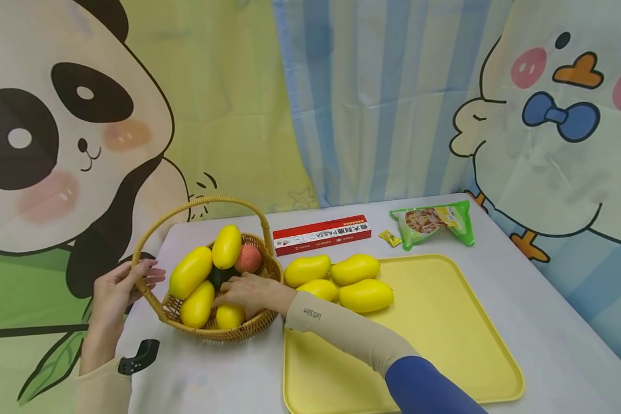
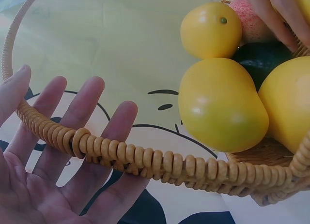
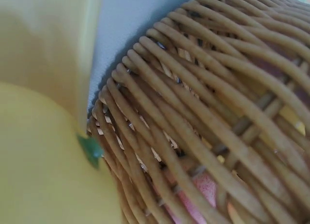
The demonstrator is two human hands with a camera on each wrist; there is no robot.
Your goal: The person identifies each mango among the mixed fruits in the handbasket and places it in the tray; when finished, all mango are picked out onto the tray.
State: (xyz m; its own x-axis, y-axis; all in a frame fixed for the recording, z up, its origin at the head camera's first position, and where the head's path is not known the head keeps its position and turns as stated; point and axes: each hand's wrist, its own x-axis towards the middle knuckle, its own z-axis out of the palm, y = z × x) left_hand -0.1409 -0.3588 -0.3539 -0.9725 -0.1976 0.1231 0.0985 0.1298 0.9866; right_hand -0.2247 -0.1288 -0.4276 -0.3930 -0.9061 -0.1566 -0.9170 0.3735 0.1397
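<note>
A wicker basket (image 1: 248, 329) with a tall arched handle (image 2: 160, 165) holds several yellow mangoes (image 1: 190, 271), a rough pinkish-red round fruit (image 1: 248, 259) and a dark green fruit (image 2: 261, 59). My left hand (image 1: 115, 293) is at the left side of the handle, its fingers spread and nearly straight against the wicker. Into the basket reaches my right hand (image 1: 252, 291), palm down over the dark green fruit and a front mango (image 1: 230, 316). Its fingertips are hidden among the fruit, so I cannot tell whether they grip anything. The right wrist view shows the basket's woven side (image 3: 193, 112).
Right of the basket lies a yellow tray (image 1: 434, 345) with several mangoes (image 1: 366, 295) at its back left corner. Behind them are a red pasta box (image 1: 322, 234), a small yellow packet (image 1: 390, 238) and a green food bag (image 1: 434, 224). A printed curtain (image 1: 372, 103) hangs behind the table.
</note>
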